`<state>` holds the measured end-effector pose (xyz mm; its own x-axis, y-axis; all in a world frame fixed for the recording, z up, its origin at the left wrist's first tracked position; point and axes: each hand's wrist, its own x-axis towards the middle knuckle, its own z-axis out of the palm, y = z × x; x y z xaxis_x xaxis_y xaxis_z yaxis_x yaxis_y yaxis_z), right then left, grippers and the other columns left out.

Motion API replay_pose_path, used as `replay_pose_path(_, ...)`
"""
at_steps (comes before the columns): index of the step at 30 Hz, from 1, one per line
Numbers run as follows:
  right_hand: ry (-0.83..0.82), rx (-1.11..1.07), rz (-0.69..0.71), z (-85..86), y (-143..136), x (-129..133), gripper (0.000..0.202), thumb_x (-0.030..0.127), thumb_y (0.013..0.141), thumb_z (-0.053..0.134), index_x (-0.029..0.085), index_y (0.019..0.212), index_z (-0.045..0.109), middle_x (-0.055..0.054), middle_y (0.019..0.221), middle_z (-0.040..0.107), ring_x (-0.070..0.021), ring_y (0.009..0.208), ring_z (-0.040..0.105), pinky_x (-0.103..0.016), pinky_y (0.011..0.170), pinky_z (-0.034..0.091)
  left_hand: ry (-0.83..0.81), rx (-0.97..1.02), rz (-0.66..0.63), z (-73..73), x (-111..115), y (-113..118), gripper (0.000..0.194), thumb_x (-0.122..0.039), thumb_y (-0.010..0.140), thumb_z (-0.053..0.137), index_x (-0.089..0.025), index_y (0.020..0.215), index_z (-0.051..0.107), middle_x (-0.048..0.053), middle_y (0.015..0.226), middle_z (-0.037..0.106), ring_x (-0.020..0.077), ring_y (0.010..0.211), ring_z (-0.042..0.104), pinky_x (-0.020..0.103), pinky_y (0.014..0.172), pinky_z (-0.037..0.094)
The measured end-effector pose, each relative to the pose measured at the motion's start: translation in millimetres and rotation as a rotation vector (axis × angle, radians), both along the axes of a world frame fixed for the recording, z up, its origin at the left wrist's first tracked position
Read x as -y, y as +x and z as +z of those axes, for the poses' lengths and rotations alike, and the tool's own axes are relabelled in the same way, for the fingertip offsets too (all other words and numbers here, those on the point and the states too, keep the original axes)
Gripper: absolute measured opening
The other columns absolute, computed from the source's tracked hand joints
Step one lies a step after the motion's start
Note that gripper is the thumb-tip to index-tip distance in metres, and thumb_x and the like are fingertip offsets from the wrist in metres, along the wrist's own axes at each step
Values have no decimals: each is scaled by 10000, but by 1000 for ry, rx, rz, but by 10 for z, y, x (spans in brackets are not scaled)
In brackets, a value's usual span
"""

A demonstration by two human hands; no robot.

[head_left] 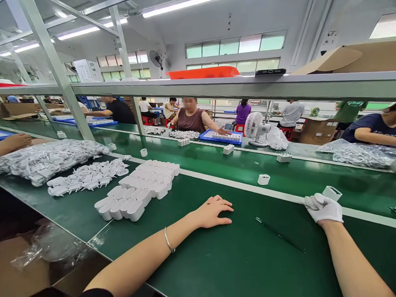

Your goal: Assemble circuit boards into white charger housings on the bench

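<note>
My left hand (213,212) is bare and rests palm down on the green work surface (232,268), fingers spread, with nothing in it. On my right hand (323,208) is a white glove; its fingers are curled at the white strip along the belt. A white plastic casing (332,193), open at the top, shows just behind those fingers, its lower part hidden by them. Black tweezers (279,234) lie on the surface between my hands. To the left of my left hand stand rows of white oval casings (134,209).
Loose white parts (88,176) and a clear bag of white parts (46,157) lie at the left. Along the green belt (204,159) stand several casings, one a white casing (263,180). A shelf (220,86) crosses overhead. Across the belt, people sit near a white fan (253,125).
</note>
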<state>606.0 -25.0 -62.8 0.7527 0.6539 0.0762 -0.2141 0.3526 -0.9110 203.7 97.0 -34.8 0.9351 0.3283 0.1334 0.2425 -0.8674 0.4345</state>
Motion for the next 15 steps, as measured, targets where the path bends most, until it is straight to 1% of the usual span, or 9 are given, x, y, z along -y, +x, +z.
replay_pose_path(3,5,14,2,-8,10,0,282,149,665,383,212,432,237,-6,371,172,-125,360,205,-327,444,190,1,6,-5,-14,-11,3,421,-517,857,547,-303,1219,571,-2,1323,541,219,1197,427,407,1059,306)
replay_pose_path(8,6,21,13,-22,24,-10,280,159,633,395,212,421,220,-5,376,175,-122,356,208,-332,459,178,4,3,-11,-18,-13,0,423,-523,861,538,-298,1217,572,-6,1325,538,216,1191,427,405,1063,300)
replay_pose_path(15,-1,-1,14,-7,15,-3,300,170,653,399,213,436,195,10,392,162,-112,359,207,-331,463,191,-1,-13,-1,-26,-25,12,416,-519,859,541,-318,1222,568,-6,1330,535,230,1203,422,419,1054,300)
